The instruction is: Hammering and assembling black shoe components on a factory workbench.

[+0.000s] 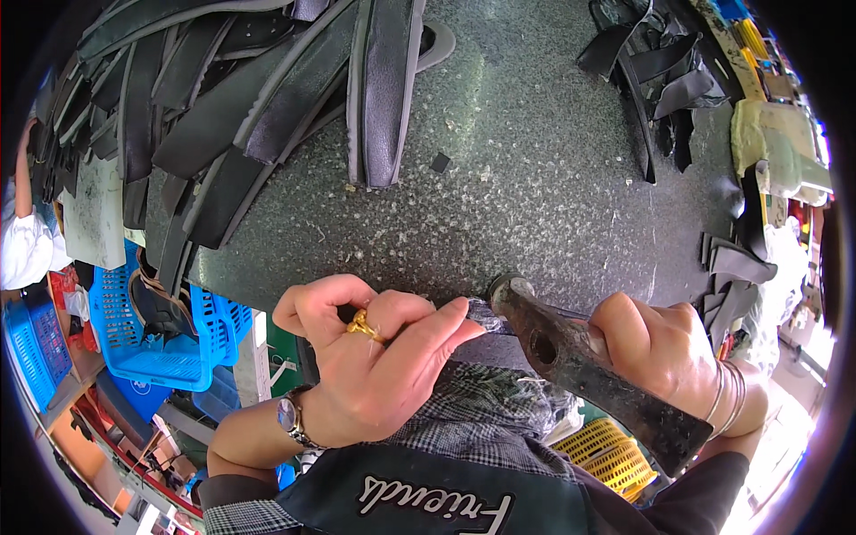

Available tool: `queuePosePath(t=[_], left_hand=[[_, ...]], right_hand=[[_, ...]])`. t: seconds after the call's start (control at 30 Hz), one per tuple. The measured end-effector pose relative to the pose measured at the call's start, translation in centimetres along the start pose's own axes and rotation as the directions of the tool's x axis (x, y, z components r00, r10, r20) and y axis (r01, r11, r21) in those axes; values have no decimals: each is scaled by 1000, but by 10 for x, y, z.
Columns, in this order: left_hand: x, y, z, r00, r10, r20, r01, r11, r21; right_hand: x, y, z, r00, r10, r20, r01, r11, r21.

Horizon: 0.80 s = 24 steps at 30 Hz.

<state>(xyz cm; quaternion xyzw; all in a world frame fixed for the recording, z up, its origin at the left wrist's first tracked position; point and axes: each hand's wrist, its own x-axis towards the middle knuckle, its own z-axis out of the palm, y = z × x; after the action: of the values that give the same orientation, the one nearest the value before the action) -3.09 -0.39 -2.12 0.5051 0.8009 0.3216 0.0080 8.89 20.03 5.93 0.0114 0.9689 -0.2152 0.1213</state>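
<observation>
My right hand (pixel 660 348) is closed around the handle of a dark, worn hammer (pixel 593 379). The hammer's rounded striking end is down at the near edge of the grey worktable (pixel 535 205), just beside my left fingertips. My left hand (pixel 374 357) is in a pinch, thumb and forefinger pressed together on a small black shiny strip (pixel 486 315). Most of that strip is hidden by my fingers and the hammer. Long black leather-like strips (pixel 383 116) with grey edges lie in a heap beyond my left hand.
More black strips (pixel 682 89) lie at the far right, and others (pixel 736 267) sit by the right edge. A small black scrap (pixel 440 162) rests mid-table. Blue baskets (pixel 160 339) stand at the left, and a yellow basket (pixel 608 455) is below the table. Another person's arm (pixel 22 187) shows far left.
</observation>
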Motion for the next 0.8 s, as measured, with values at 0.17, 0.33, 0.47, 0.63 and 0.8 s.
queuePosePath(t=[0.17,0.33,0.47,0.63,0.8], left_hand=[[-7,1,4,995,92,-27,-90,994,53],[-7,4,4,995,102,-13,-99,984,147],[-4,4,4,995,102,-24,-97,985,142],[9,1,2,998,-68,-5,68,997,-35],[18,-2,7,998,-66,1,66,996,-55]], right_hand=[[1,-1,1,1000,-9,2,9,999,-33],[2,1,-2,999,-30,34,32,998,-48],[3,4,-1,997,-78,1,78,997,-18],[4,1,-1,997,-61,41,63,996,-57],[3,0,2,998,-52,17,53,997,-61]])
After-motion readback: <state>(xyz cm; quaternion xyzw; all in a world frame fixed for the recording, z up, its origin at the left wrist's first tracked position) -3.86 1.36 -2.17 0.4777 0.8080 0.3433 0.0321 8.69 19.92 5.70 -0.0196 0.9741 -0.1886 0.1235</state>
